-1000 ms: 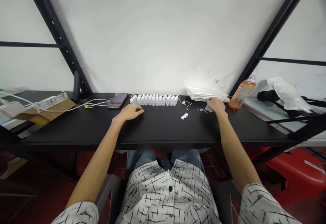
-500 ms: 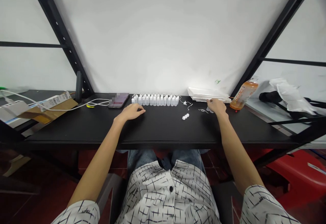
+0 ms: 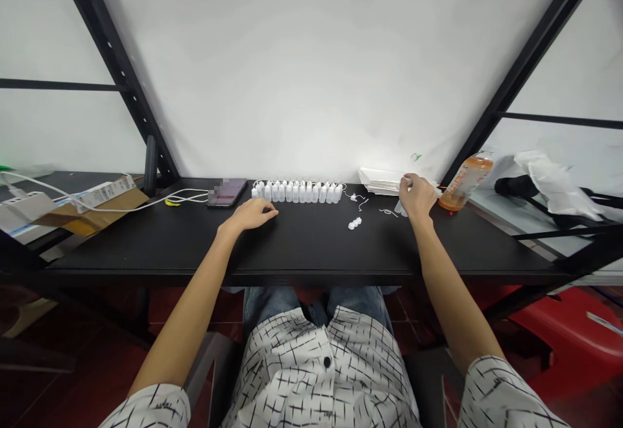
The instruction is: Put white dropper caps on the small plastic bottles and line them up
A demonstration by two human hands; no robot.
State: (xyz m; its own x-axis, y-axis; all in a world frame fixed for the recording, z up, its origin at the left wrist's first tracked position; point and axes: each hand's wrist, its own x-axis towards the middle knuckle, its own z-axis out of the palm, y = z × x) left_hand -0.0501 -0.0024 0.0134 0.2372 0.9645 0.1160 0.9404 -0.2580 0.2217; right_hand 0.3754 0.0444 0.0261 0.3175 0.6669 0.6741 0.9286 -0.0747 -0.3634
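Observation:
My left hand [image 3: 254, 213] rests on the black table [image 3: 311, 246], its fingers loosely curled and apart with nothing in them, just in front of the left end of a row of small white bottles [image 3: 296, 192]. At the right, my right hand [image 3: 417, 196] is raised beside a stack of white sheets [image 3: 379, 180], thumb and fingers pinched; what they hold, if anything, is too small to name. Below its fingers a small translucent piece [image 3: 400, 208] is partly hidden. Some small white caps [image 3: 355, 224] and white strings [image 3: 388, 212] lie between the hands.
A phone [image 3: 226, 192] lies left of the bottles, near a white cable [image 3: 187, 196] and a yellow piece [image 3: 172, 203]. An orange drink bottle [image 3: 467, 180] leans at the right. An open cardboard box [image 3: 104, 206] and a power strip [image 3: 30, 209] are far left.
My right hand has lifted slightly and moved up toward the white stack. My left hand has stayed in place.

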